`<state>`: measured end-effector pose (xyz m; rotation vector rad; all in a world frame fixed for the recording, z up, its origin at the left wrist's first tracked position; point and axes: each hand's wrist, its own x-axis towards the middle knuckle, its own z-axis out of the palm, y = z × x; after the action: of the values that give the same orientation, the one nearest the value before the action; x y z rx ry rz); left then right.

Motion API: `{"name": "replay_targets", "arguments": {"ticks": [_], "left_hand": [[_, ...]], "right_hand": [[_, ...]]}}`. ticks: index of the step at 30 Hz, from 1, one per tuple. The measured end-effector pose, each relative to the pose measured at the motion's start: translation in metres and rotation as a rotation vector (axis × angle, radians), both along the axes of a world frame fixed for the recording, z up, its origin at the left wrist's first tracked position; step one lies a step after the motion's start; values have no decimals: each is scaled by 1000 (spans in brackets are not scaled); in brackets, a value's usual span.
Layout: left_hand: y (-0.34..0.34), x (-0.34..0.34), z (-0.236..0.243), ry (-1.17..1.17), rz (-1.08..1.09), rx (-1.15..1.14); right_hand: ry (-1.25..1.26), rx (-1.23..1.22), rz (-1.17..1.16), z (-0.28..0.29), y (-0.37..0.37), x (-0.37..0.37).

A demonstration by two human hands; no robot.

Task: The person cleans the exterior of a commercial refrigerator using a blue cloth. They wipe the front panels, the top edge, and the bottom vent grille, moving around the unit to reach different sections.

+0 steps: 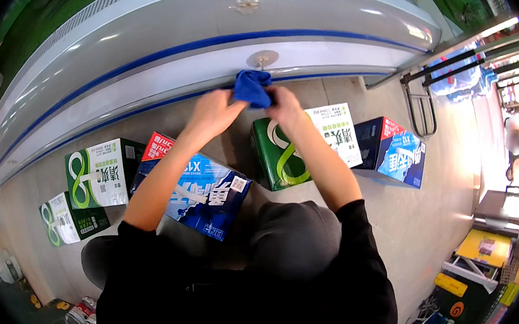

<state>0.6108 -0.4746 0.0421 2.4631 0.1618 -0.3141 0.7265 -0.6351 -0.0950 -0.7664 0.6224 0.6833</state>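
Note:
A crumpled blue cloth (252, 87) is in front of the curved silver display case (210, 20), just below a round metal fitting on its lower white band. My left hand (218, 108) grips the cloth's left side with closed fingers, and my right hand (282, 107) grips its right side. Below my forearms are cartons: a blue-and-red one (201, 212) and a green-and-white one (272, 163).
More cartons stand on the floor: a blue one (400, 157) at right, green-and-white ones (99, 171) at left. A black metal rack (414, 108) stands by the case. Goods are piled lower right (479, 252). A distant person (516, 140) is near the bright opening.

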Motion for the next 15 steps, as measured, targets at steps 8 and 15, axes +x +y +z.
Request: {"name": "replay_targets", "arguments": {"ticks": [8, 15], "left_hand": [[73, -28, 114, -1279, 80, 724], [92, 34, 103, -1094, 293, 1013]], "right_hand": [[-99, -131, -520, 52, -95, 70], [-400, -367, -738, 72, -79, 43]]}}
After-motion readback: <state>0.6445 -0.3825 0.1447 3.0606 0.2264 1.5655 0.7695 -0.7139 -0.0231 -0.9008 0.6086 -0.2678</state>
